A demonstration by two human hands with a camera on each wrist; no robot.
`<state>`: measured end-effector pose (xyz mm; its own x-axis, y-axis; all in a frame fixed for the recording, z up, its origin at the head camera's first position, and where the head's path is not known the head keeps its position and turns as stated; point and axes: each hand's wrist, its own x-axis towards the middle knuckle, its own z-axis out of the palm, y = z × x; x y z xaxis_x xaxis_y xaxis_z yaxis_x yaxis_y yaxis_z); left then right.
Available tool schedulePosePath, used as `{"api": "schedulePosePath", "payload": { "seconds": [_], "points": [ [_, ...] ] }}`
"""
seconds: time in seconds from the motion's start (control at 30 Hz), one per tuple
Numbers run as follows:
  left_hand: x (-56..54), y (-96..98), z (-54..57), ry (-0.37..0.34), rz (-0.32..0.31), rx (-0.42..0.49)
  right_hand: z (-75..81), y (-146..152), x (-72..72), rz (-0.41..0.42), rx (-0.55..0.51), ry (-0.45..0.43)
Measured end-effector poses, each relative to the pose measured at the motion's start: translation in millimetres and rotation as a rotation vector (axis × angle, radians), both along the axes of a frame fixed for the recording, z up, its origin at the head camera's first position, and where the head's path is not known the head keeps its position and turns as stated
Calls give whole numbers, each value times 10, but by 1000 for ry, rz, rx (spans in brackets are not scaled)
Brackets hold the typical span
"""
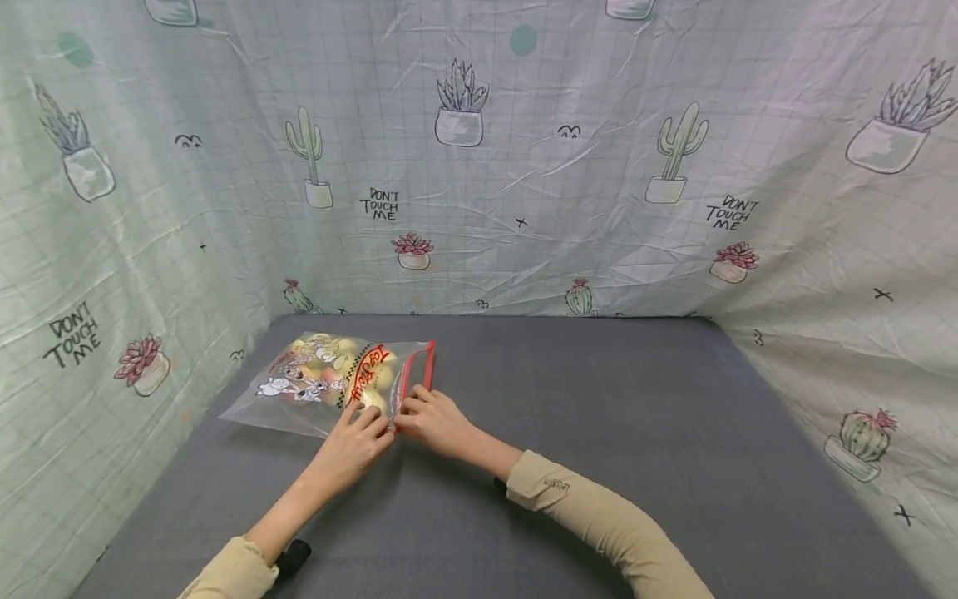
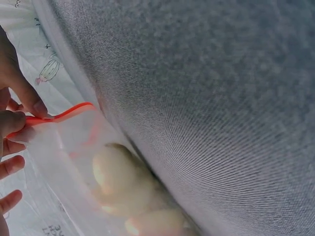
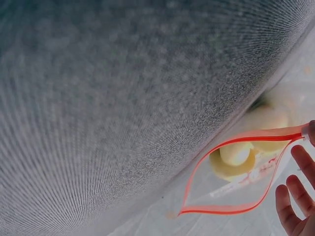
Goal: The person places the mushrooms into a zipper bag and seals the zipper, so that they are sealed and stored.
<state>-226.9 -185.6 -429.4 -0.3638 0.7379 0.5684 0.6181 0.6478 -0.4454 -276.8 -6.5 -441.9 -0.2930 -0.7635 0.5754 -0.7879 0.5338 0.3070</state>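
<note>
A clear zip bag (image 1: 262, 414) with red lettering and cartoon prints lies on the left part of the table. Several pale yellow, round fruit-like things (image 3: 235, 157) are inside it, blurred by the plastic. Its red zip strip (image 1: 430, 366) faces right, and in the right wrist view the mouth gapes in a pointed oval. At the near corner of that mouth, my left hand (image 1: 359, 441) pinches the bag, its other fingers spread. Right beside it, my right hand (image 1: 437, 420) pinches the red strip between thumb and finger. The hands overlap closely there.
The grey tabletop (image 1: 599, 399) stretches to the right of the bag. A pale curtain (image 1: 516, 183) printed with potted cacti encloses the back and both sides. Something black (image 1: 293, 557) sits by the left cuff.
</note>
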Motion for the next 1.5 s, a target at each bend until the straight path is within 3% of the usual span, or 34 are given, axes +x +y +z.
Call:
{"api": "schedulePosePath", "payload": {
  "seconds": [0.7,1.0,1.5],
  "points": [
    [-1,-4,35,10,-49,-19,-21,4,-42,-41,34,29],
    [6,-16,59,21,-22,-46,-11,-7,-71,-42,36,16],
    [10,-34,81,29,-50,-56,-16,-3,-135,-33,18,2]
  ]
}}
